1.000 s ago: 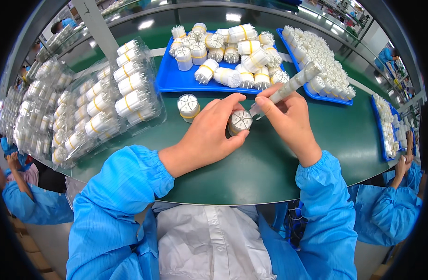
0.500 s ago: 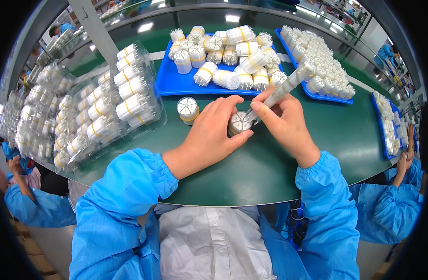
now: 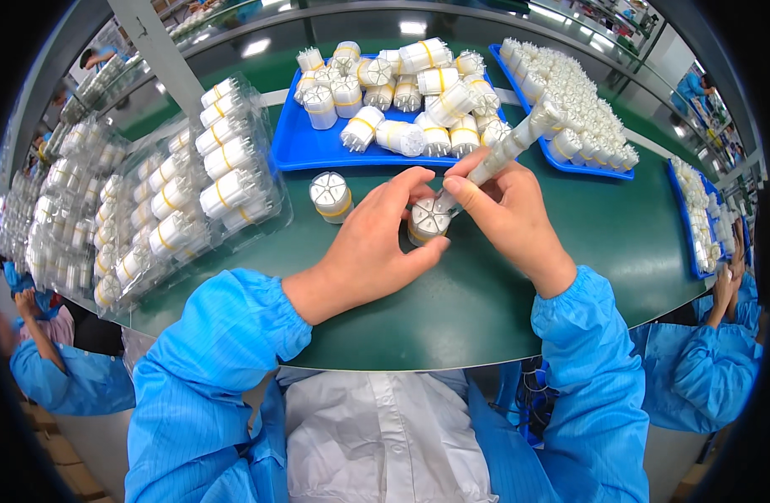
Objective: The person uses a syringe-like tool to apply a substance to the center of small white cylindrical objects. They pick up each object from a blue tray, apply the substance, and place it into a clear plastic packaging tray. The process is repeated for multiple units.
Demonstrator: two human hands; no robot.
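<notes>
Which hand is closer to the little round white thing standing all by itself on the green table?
Left. The left hand is just beside the lone white cylinder, to its right and not touching. The right hand is farther away, holding a white stick tool.

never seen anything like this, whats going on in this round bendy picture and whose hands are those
The picture comes from a wide-angle camera worn on a person's head, looking down, so straight edges bend. The blue sleeves belong to that person. The left hand steadies a small white cylinder standing on the green table. The right hand holds a long white stick-like stack with its tip at the cylinder's top. Another cylinder stands nearby. Behind are two blue trays of white parts, and clear packs of them on the left.
</notes>
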